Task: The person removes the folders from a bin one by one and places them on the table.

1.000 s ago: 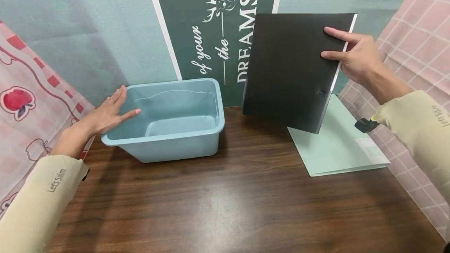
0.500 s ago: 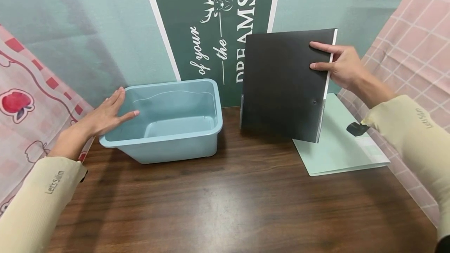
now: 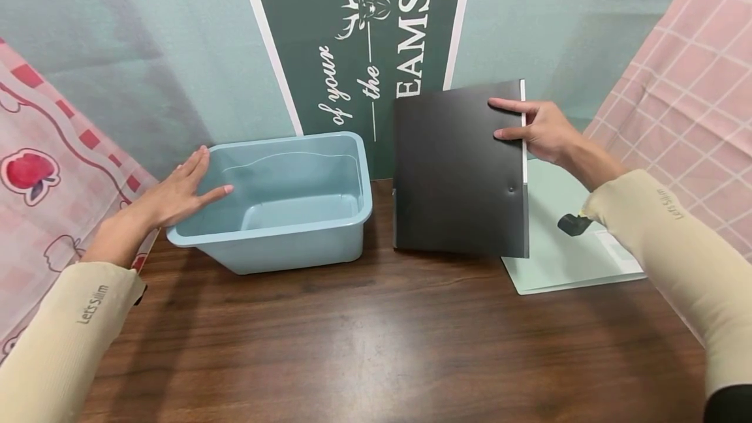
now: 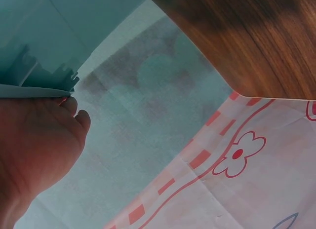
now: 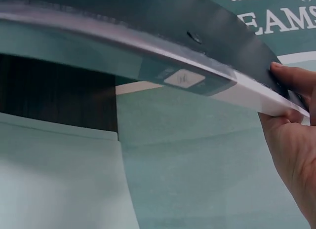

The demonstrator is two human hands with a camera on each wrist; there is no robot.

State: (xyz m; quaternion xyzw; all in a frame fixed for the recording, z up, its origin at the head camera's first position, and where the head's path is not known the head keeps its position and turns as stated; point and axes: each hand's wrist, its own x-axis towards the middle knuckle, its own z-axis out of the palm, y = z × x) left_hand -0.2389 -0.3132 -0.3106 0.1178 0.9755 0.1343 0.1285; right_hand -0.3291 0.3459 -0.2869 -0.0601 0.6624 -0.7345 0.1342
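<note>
My right hand pinches a black file folder by its white-edged right side. Thumb and index finger lie on its dark face; the other fingers are behind it. The folder stands nearly upright near the tabletop; whether it touches cannot be told. In the right wrist view, the folder's spine bears a small white label. My left hand rests on the left rim of a light blue plastic bin, fingers straight and thumb over the inside. Behind the black folder, a mint green folder lies flat, partly covered.
The brown wooden table carries everything. A green cloth with white lettering hangs behind the bin and folder. Pink patterned cloth borders the left side, pink checked cloth the right.
My right hand has brought the black folder down and to the left, closer to the bin, and turned it more upright. The left hand and bin stay in place.
</note>
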